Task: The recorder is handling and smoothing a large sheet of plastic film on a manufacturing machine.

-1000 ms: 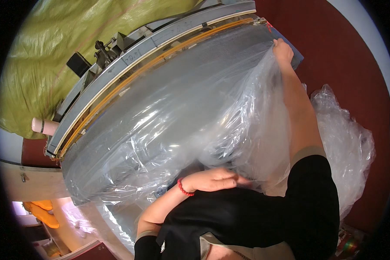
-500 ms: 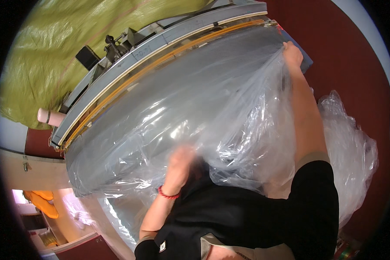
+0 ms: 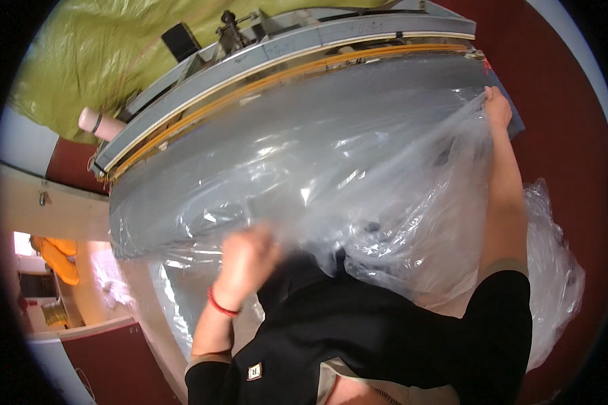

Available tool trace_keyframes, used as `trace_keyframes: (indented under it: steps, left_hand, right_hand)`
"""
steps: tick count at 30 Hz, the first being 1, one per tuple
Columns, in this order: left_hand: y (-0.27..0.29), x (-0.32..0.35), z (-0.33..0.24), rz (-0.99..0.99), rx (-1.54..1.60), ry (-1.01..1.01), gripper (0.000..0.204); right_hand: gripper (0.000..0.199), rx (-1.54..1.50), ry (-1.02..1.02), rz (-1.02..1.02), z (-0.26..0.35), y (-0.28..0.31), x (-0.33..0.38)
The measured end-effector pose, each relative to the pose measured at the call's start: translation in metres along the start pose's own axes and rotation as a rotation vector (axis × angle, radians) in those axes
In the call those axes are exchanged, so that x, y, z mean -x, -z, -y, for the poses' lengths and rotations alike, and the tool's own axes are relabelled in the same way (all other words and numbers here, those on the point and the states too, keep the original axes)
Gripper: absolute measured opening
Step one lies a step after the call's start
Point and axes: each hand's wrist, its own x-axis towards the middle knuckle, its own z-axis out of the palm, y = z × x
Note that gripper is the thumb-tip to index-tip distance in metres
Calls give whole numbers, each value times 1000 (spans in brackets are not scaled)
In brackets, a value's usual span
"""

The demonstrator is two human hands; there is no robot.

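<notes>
A wide, clear plastic sheet (image 3: 412, 196) lies over a long grey surface (image 3: 270, 125) and hangs down its near side toward my body. Near the far right corner, my right hand (image 3: 498, 109) is closed on the sheet's edge and draws it into taut folds. My left hand (image 3: 248, 256), a red bracelet on its wrist, is at the near part of the sheet, left of my middle. Motion smears its fingers, so I cannot make out whether they grip the plastic.
Along the back runs a grey metal beam (image 3: 297, 46) with an orange strip (image 3: 304, 61). A pink cylinder (image 3: 101, 124) sits at its left end, and a black box (image 3: 180, 42) stands behind it. More bunched plastic (image 3: 554, 277) lies at the right on the dark red floor (image 3: 554, 101).
My left hand has moved left across the sheet. My right hand keeps its hold on the edge. The whole view has shifted, so the beam appears farther right.
</notes>
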Motion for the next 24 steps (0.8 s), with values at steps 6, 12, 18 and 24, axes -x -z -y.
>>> trace_keyframes:
  steps: [6,12,18,24]
  left_hand:
    - [24,-21,-1,-681,583,159,17]
    - [-57,-14,-66,-195,119,-210,45]
    - [-62,-21,15,-789,-146,-182,30]
    - [30,26,54,-934,-444,-77,33]
  right_hand:
    - [35,11,-29,-27,-19,-9,-2]
    - [34,51,21,-31,-10,-9,-10]
    - [35,-12,12,-21,-10,-10,-4]
    - [34,-53,174,-57,-28,-22,-12]
